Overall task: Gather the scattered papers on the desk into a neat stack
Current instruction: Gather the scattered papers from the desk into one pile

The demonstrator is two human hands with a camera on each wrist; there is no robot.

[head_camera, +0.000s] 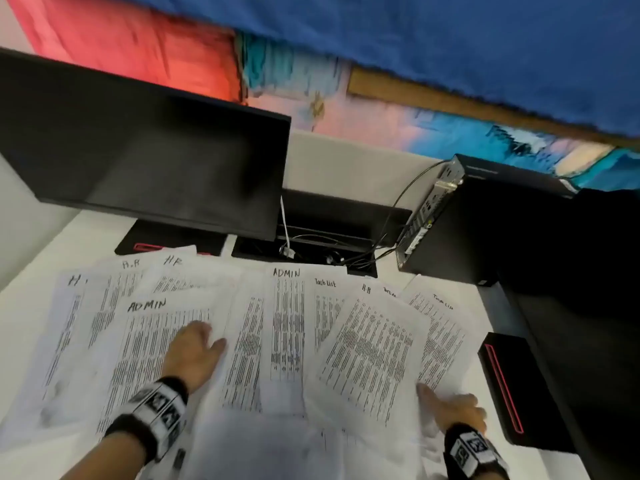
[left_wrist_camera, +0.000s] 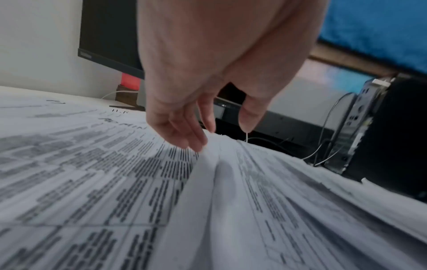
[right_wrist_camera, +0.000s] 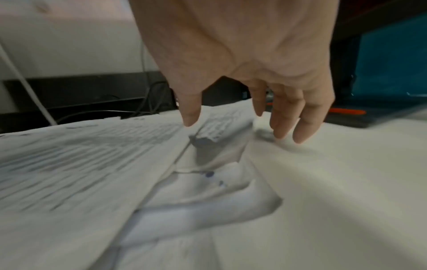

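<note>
Here the papers [head_camera: 284, 341] lie fanned under both relaxed hands: left hand [head_camera: 194, 355] centre-left, right hand [head_camera: 453, 408] at their right edge.

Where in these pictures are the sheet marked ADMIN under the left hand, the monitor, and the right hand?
ADMIN sheet [head_camera: 147, 327]: head view, printed table below its handwritten heading.
monitor [head_camera: 138, 161]: head view, middle of the dark screen.
right hand [head_camera: 453, 408]: head view, back of the hand.

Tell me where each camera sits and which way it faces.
Head: above the desk, looking down at the papers, monitor, left hand, right hand.
Left wrist: behind the left hand, looking along the fingers over the papers toward the monitor.
Right wrist: behind the right hand, facing the papers' edge.
All three show the papers.
</note>
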